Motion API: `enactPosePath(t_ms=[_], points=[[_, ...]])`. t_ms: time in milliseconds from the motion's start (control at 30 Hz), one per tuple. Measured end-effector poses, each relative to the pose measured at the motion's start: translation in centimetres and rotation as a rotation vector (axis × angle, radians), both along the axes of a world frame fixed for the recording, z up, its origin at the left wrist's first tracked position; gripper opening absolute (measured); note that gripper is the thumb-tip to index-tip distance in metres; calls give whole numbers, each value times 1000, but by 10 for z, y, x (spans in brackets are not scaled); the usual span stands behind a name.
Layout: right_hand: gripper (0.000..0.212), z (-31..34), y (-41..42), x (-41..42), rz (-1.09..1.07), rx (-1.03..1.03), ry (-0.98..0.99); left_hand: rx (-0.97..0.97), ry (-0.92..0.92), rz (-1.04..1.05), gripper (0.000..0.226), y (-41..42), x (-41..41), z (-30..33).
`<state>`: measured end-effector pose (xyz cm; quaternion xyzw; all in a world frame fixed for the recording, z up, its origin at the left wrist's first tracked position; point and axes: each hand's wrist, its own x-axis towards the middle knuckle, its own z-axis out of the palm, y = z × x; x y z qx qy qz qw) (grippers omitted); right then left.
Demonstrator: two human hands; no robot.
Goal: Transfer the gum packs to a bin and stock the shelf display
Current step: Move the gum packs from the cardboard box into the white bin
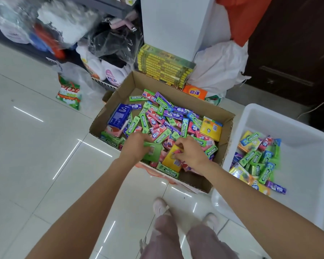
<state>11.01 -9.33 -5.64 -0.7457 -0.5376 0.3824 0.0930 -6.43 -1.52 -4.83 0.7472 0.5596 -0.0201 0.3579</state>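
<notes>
An open cardboard box (198, 105) on the tiled floor holds several gum packs (168, 116) in green, pink, purple, blue and yellow. My left hand (134, 148) reaches into the box's near side and grips a green pack (154, 151). My right hand (190, 151) is beside it, fingers curled onto a yellow pack (170, 160) and a small pink pack. To the right stands a white plastic bin (295, 124) with several gum packs (256, 161) piled along its left side.
Behind the box stands a stack of yellow-green cartons (165, 67), an orange packet (195, 92), white sacks (219, 66) and a white pillar (176, 21). Plastic bags of goods (64, 28) fill the back left. A snack bag (69, 94) lies on the floor. My feet (161, 206) are below.
</notes>
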Motion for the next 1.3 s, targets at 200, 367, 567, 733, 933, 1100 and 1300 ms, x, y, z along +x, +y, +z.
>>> enactPosePath(t_ms=[200,367,567,733,933,1100,1300], points=[[29,15,-14,13,-154,81,180,33,-159,109,22,-16,18,21],[27,43,-34,47,-340,297,201,7,-371,261,20,-39,60,49],[28,66,-89,117,-595,479,308,1,-515,295,33,-73,132,64],[17,59,-141,174,-798,478,286,-12,-485,161,39,-116,199,58],[19,31,-187,220,-921,362,208,-58,-355,28,43,-159,266,30],[29,3,-193,236,-872,275,212,-22,-225,45,45,-171,289,7],[56,-4,-190,234,-552,85,117,-5,-116,45,53,-176,288,0]])
